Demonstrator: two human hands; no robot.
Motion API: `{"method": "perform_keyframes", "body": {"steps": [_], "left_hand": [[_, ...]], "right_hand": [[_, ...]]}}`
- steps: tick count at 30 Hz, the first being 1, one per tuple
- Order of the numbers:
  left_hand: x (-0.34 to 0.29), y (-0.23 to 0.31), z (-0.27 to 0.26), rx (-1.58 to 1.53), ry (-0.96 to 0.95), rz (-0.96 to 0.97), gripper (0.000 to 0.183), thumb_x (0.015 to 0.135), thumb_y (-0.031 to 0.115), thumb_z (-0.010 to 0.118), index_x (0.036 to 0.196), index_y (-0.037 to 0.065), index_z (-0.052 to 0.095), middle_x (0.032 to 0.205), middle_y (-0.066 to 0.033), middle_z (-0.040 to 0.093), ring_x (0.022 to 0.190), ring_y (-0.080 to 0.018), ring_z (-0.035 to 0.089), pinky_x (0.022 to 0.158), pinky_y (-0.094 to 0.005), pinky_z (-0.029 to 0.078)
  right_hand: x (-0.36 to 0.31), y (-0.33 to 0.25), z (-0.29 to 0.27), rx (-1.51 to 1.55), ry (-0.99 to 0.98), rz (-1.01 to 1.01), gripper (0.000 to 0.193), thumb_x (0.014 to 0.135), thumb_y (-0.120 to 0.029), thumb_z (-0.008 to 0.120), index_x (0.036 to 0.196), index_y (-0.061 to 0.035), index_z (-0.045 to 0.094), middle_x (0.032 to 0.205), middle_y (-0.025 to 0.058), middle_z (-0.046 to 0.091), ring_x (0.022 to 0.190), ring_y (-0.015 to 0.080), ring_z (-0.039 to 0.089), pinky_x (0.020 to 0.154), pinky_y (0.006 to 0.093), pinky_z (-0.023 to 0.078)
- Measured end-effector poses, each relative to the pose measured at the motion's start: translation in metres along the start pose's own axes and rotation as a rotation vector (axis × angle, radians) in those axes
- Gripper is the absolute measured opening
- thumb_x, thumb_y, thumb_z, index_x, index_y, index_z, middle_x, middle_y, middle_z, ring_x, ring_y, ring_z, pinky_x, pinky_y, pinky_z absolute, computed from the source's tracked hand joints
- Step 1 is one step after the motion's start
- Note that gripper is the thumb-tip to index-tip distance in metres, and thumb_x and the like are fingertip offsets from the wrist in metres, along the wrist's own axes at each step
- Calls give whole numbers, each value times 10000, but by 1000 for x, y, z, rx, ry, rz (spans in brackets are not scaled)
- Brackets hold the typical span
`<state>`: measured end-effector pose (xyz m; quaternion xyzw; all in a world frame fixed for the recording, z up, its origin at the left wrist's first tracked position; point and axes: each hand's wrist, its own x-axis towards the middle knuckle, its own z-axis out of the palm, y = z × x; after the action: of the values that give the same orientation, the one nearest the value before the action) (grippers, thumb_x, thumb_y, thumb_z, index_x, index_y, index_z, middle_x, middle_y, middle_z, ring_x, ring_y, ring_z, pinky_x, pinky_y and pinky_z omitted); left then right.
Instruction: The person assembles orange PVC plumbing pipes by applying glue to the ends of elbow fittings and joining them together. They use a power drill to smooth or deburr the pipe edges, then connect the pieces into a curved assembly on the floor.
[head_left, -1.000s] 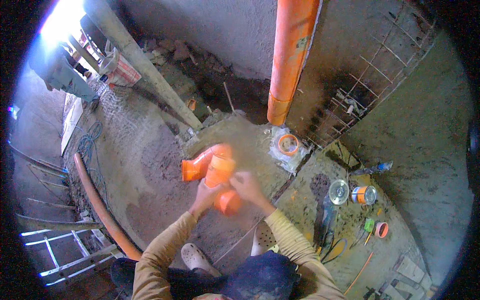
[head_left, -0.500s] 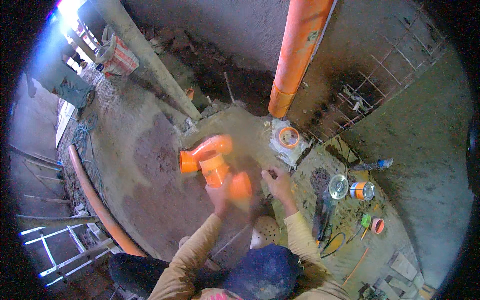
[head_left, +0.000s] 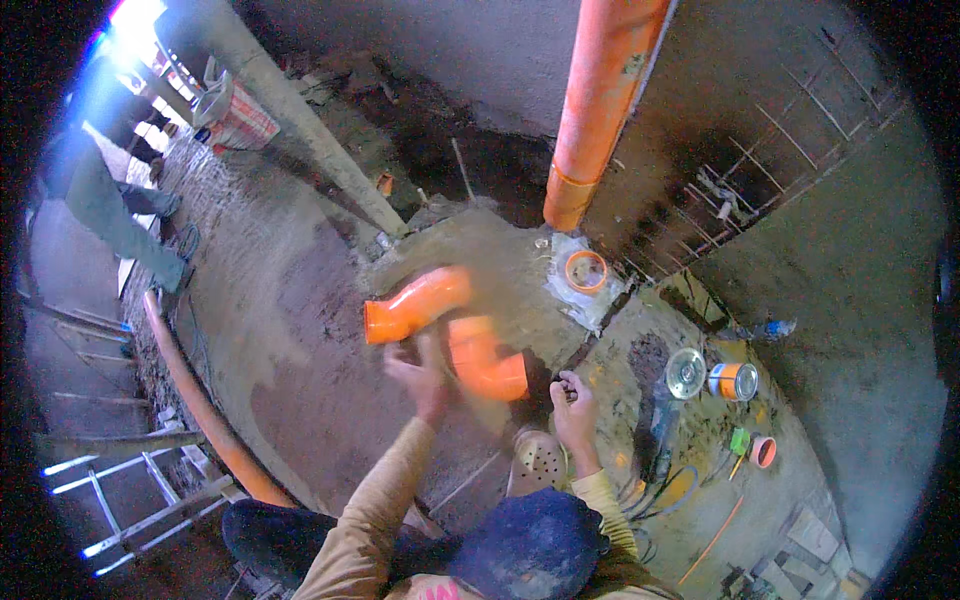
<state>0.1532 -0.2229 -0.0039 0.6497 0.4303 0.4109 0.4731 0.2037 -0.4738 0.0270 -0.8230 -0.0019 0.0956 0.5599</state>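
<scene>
Two orange pipe elbows lie on the concrete floor in front of me. One elbow (head_left: pixel 415 303) lies farther off, its socket facing left. The nearer elbow (head_left: pixel 488 360) sits just right of my left hand (head_left: pixel 422 380). That hand is somewhat blurred; its fingers look apart and it holds neither fitting, though whether it touches the nearer elbow is hard to tell. My right hand (head_left: pixel 573 408) is raised to the right of the nearer elbow, fingers curled together. Something small and dark shows at its fingertips, too small to name.
An orange pipe end (head_left: pixel 586 271) protrudes from the floor below a tall orange pipe (head_left: pixel 600 110). To the right lie an angle grinder (head_left: pixel 660 425), a tin can (head_left: pixel 732 381) and a pink pipe ring (head_left: pixel 762 452). A person (head_left: pixel 125 215) stands at far left near a sack (head_left: pixel 238 115).
My left hand has let go of the nearer elbow, which now lies turned, farther right. My right hand has shifted slightly right and nearer. The person at left has moved into fuller view.
</scene>
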Motion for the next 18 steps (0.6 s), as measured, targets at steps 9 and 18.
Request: {"method": "perform_keyframes", "body": {"steps": [9, 18], "left_hand": [[116, -4, -44, 818, -307, 532, 667, 900, 323, 695, 1428, -22, 479, 1467, -197, 491, 1404, -387, 420, 1174, -519, 301], [132, 19, 15, 1074, -780, 572, 910, 756, 407, 804, 1460, -8, 404, 1424, -202, 541, 1357, -381, 500, 1147, -552, 344]], "right_hand": [[18, -6, -12, -115, -82, -36, 394, 949, -313, 697, 1210, -18, 696, 943, 91, 726, 795, 189, 661, 763, 341, 543], [5, -26, -3, -177, -106, -25, 360, 951, -283, 705, 1208, -31, 685, 925, 98, 728, 806, 225, 693, 766, 359, 559]]}}
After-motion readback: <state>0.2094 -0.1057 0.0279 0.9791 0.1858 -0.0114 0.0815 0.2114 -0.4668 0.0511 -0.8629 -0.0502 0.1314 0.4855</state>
